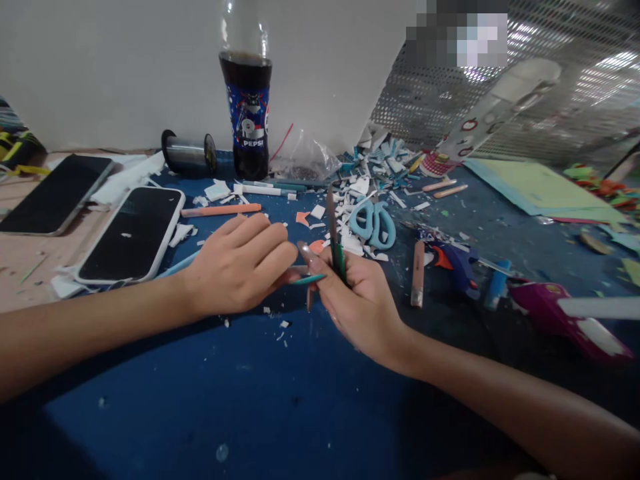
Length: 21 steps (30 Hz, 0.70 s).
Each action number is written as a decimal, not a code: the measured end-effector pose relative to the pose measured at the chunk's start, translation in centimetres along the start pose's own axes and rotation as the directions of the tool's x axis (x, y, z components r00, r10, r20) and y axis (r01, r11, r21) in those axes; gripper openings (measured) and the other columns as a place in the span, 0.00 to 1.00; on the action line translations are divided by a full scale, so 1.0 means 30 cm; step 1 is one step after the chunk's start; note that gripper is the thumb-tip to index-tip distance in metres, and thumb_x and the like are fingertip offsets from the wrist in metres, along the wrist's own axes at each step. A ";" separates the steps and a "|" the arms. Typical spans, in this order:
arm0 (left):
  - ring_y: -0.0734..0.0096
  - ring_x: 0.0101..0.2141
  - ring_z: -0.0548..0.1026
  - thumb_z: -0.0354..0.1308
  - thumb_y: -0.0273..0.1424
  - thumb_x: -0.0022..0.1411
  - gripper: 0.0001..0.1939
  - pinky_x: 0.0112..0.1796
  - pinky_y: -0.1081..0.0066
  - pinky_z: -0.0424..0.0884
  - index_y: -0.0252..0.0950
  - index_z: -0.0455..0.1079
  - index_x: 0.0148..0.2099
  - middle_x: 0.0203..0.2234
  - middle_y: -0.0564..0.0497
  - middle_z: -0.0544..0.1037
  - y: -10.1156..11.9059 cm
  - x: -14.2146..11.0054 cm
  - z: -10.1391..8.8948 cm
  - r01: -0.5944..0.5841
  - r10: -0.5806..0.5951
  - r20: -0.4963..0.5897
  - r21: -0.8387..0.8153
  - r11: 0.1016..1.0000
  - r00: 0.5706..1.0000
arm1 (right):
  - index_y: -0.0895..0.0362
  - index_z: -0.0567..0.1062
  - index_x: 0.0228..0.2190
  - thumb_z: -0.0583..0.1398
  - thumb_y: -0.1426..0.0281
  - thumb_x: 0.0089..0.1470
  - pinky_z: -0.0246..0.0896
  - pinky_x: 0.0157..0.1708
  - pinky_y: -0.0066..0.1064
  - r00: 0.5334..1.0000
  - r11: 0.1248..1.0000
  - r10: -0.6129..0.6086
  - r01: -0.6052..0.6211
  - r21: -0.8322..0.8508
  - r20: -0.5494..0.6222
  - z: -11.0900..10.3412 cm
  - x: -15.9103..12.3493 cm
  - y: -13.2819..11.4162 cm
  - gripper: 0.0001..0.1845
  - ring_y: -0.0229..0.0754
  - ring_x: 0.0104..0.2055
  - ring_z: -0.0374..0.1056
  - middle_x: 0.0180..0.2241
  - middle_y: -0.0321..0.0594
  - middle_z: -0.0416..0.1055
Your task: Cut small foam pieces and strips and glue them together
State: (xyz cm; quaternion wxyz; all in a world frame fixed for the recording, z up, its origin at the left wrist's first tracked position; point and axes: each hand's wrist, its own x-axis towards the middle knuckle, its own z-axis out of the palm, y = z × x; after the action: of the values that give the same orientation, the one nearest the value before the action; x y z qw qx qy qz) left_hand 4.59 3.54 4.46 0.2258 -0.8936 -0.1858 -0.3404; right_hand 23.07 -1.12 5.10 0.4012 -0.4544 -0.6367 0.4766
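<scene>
Above the blue table (240, 400), my left hand (240, 263) is closed, back upward, its fingertips hidden. A thin teal strip (307, 279) sticks out from its fingers toward my right thumb. Behind the left wrist runs a light blue strip (180, 263); I cannot tell whether both are one piece. My right hand (363, 303) is closed around a knife (332, 220), its dark, narrow blade pointing up and a green part showing at the grip. The right thumb lies against the teal strip's end. Light blue-handled scissors (373, 225) lie just beyond the right hand.
Paper scraps (360, 183) are piled behind the hands. A Pepsi bottle (250, 113) and a spool (187, 152) stand at the back. Two phones (135, 233) lie left. On the right are a magenta glue gun (560, 313), a blue-and-orange tool (455, 263) and paper sheets (540, 190).
</scene>
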 end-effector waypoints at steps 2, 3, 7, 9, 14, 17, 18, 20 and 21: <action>0.68 0.25 0.64 0.46 0.31 0.67 0.12 0.27 0.67 0.61 0.37 0.63 0.31 0.24 0.49 0.70 0.002 -0.001 0.001 -0.036 0.033 0.038 0.056 0.998 0.999 | 0.54 0.59 0.19 0.54 0.55 0.60 0.46 0.16 0.27 0.999 0.999 0.012 -0.013 0.030 0.031 0.003 -0.002 -0.004 0.23 0.29 0.15 0.50 0.12 0.27 0.53; 0.68 0.25 0.64 0.47 0.30 0.66 0.11 0.27 0.68 0.61 0.38 0.64 0.31 0.24 0.50 0.70 0.003 -0.002 0.001 -0.048 0.045 0.045 0.062 0.997 0.998 | 0.54 0.59 0.19 0.53 0.55 0.60 0.46 0.16 0.27 0.999 0.999 0.016 -0.018 0.038 0.047 0.004 -0.003 -0.007 0.23 0.29 0.15 0.50 0.12 0.27 0.53; 0.69 0.27 0.66 0.46 0.25 0.65 0.10 0.28 0.69 0.61 0.38 0.65 0.32 0.25 0.52 0.71 0.004 0.003 -0.007 -0.111 0.111 0.011 -0.030 0.993 0.994 | 0.54 0.60 0.18 0.53 0.56 0.61 0.45 0.15 0.26 0.995 0.998 0.018 -0.023 0.052 0.095 0.005 -0.009 -0.016 0.23 0.29 0.16 0.50 0.13 0.28 0.53; 0.70 0.26 0.65 0.45 0.23 0.64 0.12 0.27 0.69 0.60 0.38 0.64 0.31 0.23 0.52 0.70 0.002 0.010 -0.015 -0.165 0.165 -0.003 -0.077 0.983 0.986 | 0.55 0.61 0.19 0.53 0.56 0.60 0.43 0.15 0.25 0.993 0.996 0.038 -0.045 0.070 0.108 0.008 -0.017 -0.018 0.23 0.29 0.16 0.49 0.13 0.28 0.53; 0.73 0.22 0.61 0.51 0.23 0.63 0.13 0.23 0.69 0.57 0.38 0.62 0.25 0.18 0.56 0.65 -0.002 0.018 -0.028 -0.254 0.252 -0.033 -0.105 0.961 0.967 | 0.55 0.62 0.18 0.54 0.55 0.59 0.44 0.14 0.24 0.982 0.968 0.135 -0.159 0.192 0.132 0.030 -0.039 -0.027 0.24 0.28 0.12 0.48 0.11 0.26 0.52; 0.76 0.20 0.60 0.56 0.23 0.60 0.14 0.22 0.69 0.56 0.38 0.61 0.24 0.17 0.58 0.63 -0.001 0.016 -0.032 -0.222 0.223 -0.021 -0.219 0.950 0.975 | 0.55 0.61 0.18 0.55 0.54 0.58 0.43 0.12 0.24 0.958 0.909 0.251 -0.283 0.306 0.139 0.043 -0.042 -0.033 0.24 0.27 0.10 0.45 0.09 0.24 0.50; 0.77 0.20 0.60 0.56 0.23 0.60 0.14 0.21 0.69 0.55 0.39 0.61 0.23 0.17 0.58 0.64 -0.001 0.015 -0.034 -0.198 0.208 0.007 -0.270 0.942 0.978 | 0.54 0.60 0.18 0.56 0.54 0.57 0.41 0.11 0.24 0.949 0.889 0.282 -0.315 0.332 0.142 0.046 -0.041 -0.033 0.24 0.27 0.09 0.45 0.09 0.24 0.50; 0.79 0.19 0.61 0.57 0.23 0.59 0.14 0.19 0.70 0.55 0.39 0.62 0.23 0.18 0.59 0.65 -0.003 0.012 -0.037 -0.193 0.215 0.031 -0.332 0.923 0.976 | 0.54 0.58 0.18 0.57 0.54 0.56 0.39 0.09 0.23 0.939 0.871 0.317 -0.343 0.352 0.130 0.044 -0.036 -0.026 0.23 0.27 0.09 0.44 0.09 0.23 0.49; 0.79 0.18 0.61 0.57 0.23 0.59 0.13 0.19 0.71 0.56 0.40 0.63 0.23 0.18 0.59 0.65 -0.006 0.010 -0.038 -0.231 0.242 -0.006 -0.316 0.920 0.970 | 0.54 0.57 0.18 0.57 0.53 0.56 0.39 0.09 0.23 0.942 0.878 0.320 -0.336 0.341 0.103 0.041 -0.032 -0.021 0.24 0.27 0.09 0.44 0.09 0.23 0.49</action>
State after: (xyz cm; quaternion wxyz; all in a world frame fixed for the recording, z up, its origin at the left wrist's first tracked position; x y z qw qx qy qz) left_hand 4.11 3.14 5.49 0.1170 -0.9395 -0.0237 -0.3211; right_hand 22.04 -2.43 5.35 0.3758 -0.4655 -0.4630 0.6540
